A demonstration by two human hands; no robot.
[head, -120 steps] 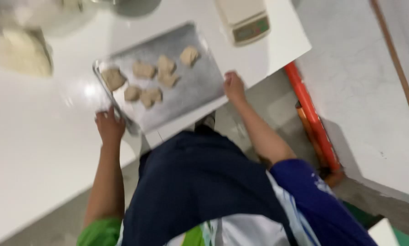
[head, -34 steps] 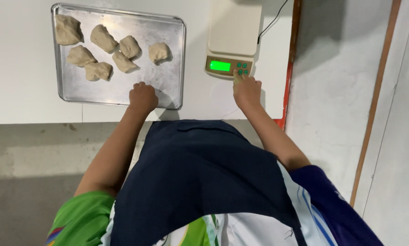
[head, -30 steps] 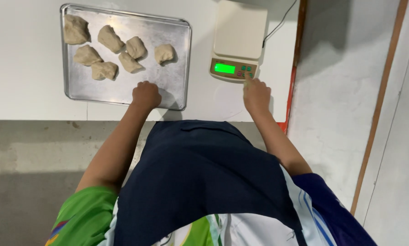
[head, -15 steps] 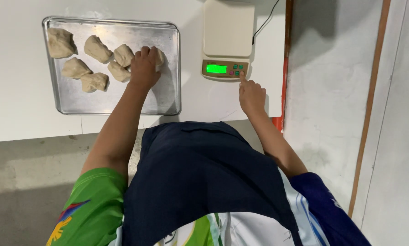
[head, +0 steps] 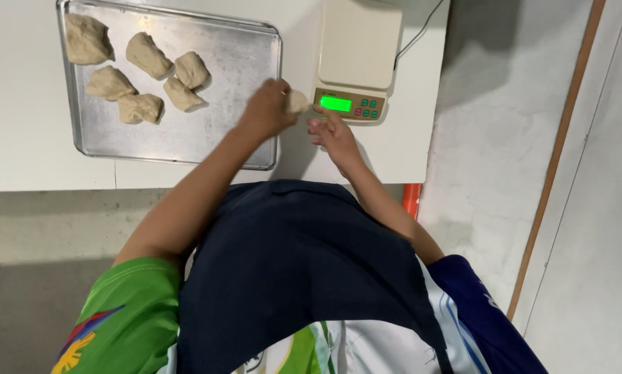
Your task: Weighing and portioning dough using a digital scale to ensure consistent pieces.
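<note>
Metal tray (head: pixel 179 135) on white bench (head: pixel 20 138): five dough lumps (head: pixel 141 73) left, six a moment ago. Left hand (head: pixel 266 109) has lifted the sixth, grip pinching dough piece (head: pixel 297 101) beside the scale (head: pixel 356 59). Right hand (head: pixel 330 131) now off the buttons, fingers loosely spread, empty.

A bakery-style kitchen: left of the fingers (head: pixel 323 123), a metal baking tray (head: pixel 186 131) carries dough lumps (head: pixel 140 108) on a white desk (head: pixel 20 138), and a digital kitchen scale (head: pixel 358 48) sits just beyond them.
</note>
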